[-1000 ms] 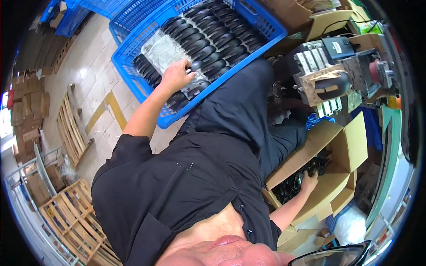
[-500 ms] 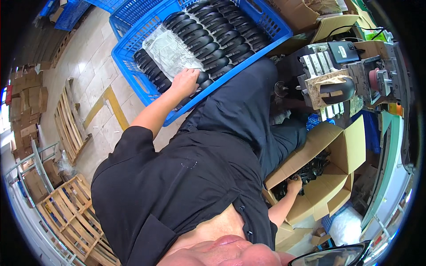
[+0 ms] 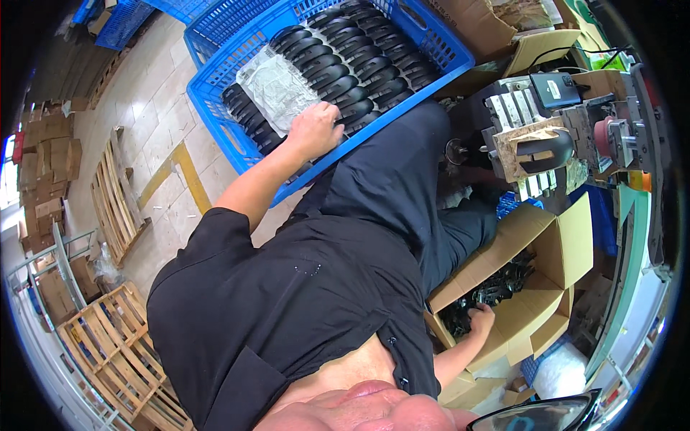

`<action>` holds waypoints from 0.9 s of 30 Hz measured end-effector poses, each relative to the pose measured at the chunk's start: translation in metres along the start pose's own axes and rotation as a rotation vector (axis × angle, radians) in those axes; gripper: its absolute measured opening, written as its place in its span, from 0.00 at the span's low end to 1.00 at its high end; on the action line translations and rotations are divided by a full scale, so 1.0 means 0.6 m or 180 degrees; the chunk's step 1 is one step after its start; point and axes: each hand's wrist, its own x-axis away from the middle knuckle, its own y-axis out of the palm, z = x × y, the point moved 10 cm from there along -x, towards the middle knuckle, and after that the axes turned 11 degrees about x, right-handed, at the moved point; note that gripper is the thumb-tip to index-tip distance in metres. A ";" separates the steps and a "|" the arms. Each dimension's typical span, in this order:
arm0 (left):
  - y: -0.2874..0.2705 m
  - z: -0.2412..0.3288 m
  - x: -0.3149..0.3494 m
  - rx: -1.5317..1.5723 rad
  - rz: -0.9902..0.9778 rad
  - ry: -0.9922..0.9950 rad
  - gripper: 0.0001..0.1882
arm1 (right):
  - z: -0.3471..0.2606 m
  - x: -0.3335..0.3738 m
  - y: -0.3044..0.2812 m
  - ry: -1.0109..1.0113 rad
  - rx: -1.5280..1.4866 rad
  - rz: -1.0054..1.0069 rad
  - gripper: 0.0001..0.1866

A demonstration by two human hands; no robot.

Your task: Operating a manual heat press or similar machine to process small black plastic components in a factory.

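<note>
Shells (image 3: 338, 87), black and forked, stand in close rows in the blue crate (image 3: 431, 89); one end of the rows meets the crate's near rim, beside the thigh. Pale sheet (image 3: 277, 86) lies over part of them, toward the left rim, with more shells showing beyond its left edge.

Change over the last second: left hand (image 3: 316, 133) has shifted a little along the crate's near rim, away from the left corner, and its fingers now lie closer together. Right hand (image 3: 481, 319) has drawn back from the middle of the cardboard box (image 3: 496, 250) toward the box edge nearest the body. Reading: each hand remains at its own container; no shell is seen to have left the crate.

Position: left hand is just inside the near rim, at the sheet's near corner. Nearest shells lie right beside its fingertips, and some are probably under the palm. Fingers bent downward, narrow rather than wide; cannot tell whether they grip a shell.

Right hand, well apart from the crate, dips among small black parts (image 3: 497, 289) in the box. Fingers curled; contents, if any, cannot be told.

Also noted: one black shell-like piece sits in the fixture (image 3: 512, 144), beyond the box, touched by neither hand.
</note>
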 end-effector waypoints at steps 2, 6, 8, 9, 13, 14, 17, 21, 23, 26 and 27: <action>-0.030 0.057 -0.012 0.0214 0.0137 0.0260 0.13 | -0.020 0.019 -0.036 -0.0183 -0.0567 0.0073 0.21; -0.067 0.202 -0.011 0.1001 0.0336 0.1117 0.13 | -0.115 0.078 -0.145 -0.0524 -0.0001 0.0497 0.20; -0.069 0.286 0.005 0.1355 0.0287 0.1681 0.17 | -0.195 0.117 -0.187 -0.0983 -0.0695 0.0750 0.19; -0.066 0.333 0.017 0.1594 0.0066 0.1825 0.22 | -0.271 0.152 -0.196 -0.1269 -0.0964 0.0564 0.18; -0.053 0.503 0.070 0.2042 -0.1007 0.2540 0.38 | -0.506 0.266 -0.167 -0.2257 -0.1845 -0.0579 0.19; -0.045 0.537 0.082 0.2025 -0.1199 0.2809 0.38 | -0.545 0.288 -0.153 -0.2498 -0.2055 -0.0948 0.19; 0.007 0.579 0.113 0.2049 -0.2262 0.3293 0.24 | -0.621 0.311 -0.142 -0.2793 -0.2628 -0.1293 0.20; 0.027 0.576 0.087 0.2205 -0.2519 0.2638 0.15 | -0.643 0.286 -0.164 -0.2629 -0.4052 -0.0878 0.35; 0.024 0.566 0.059 0.2425 -0.2161 0.2304 0.15 | -0.651 0.279 -0.161 -0.2649 -0.4542 -0.0907 0.43; 0.022 0.576 0.036 0.2466 -0.1834 0.2084 0.15 | -0.664 0.280 -0.134 -0.2582 -0.4479 -0.0610 0.37; 0.024 0.580 0.034 0.2383 -0.1820 0.2077 0.15 | -0.667 0.278 -0.129 -0.2545 -0.4601 -0.0609 0.34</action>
